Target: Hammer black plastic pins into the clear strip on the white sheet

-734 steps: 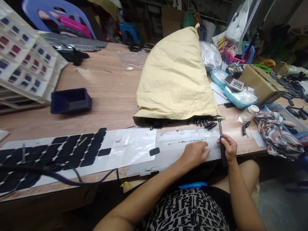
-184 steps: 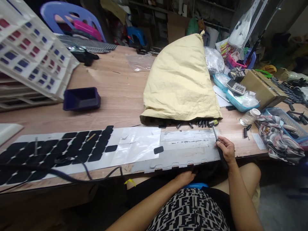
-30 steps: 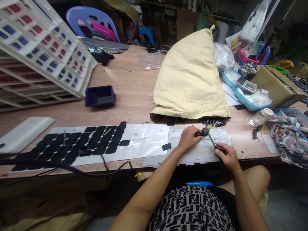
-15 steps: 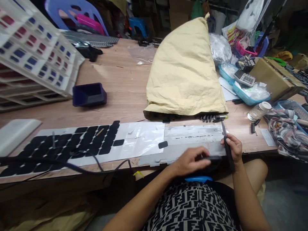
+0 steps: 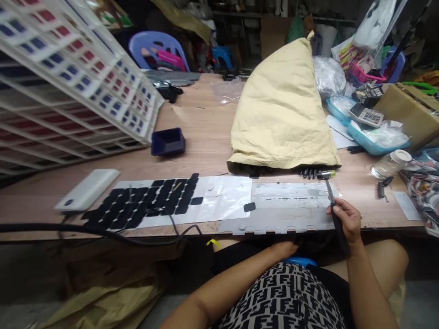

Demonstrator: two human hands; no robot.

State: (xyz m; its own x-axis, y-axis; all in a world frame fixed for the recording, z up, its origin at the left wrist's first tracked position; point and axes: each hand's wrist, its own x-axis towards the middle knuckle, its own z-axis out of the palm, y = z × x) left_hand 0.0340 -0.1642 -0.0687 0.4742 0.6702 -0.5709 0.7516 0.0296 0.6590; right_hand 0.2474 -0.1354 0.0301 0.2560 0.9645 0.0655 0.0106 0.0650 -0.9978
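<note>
My right hand (image 5: 347, 219) is wrapped round the black handle of a small hammer (image 5: 329, 192). The hammer's metal head has a yellowish tip and lies at the table beside several small black parts (image 5: 308, 173) by the bag's mouth. My left hand (image 5: 285, 249) is low over my lap, at the table's front edge; its fingers are hidden in shadow under the edge. Between the hands and the bag lies a grey plate (image 5: 281, 214) with worn clear tape. One loose black pad (image 5: 249, 207) rests at its left end.
A yellow paper bag (image 5: 281, 109) stands behind the plate. Leftward are a white sheet (image 5: 226, 192) with black pads, a black cable (image 5: 113, 234), a white power bank (image 5: 87, 189), a purple tray (image 5: 168, 141) and a white crate (image 5: 113, 91). A jar (image 5: 391, 164) is right.
My left hand has dropped from the plate's front edge, where it was beside a dark flat thing, to below the table edge. My right hand keeps the hammer. The view has turned left.
</note>
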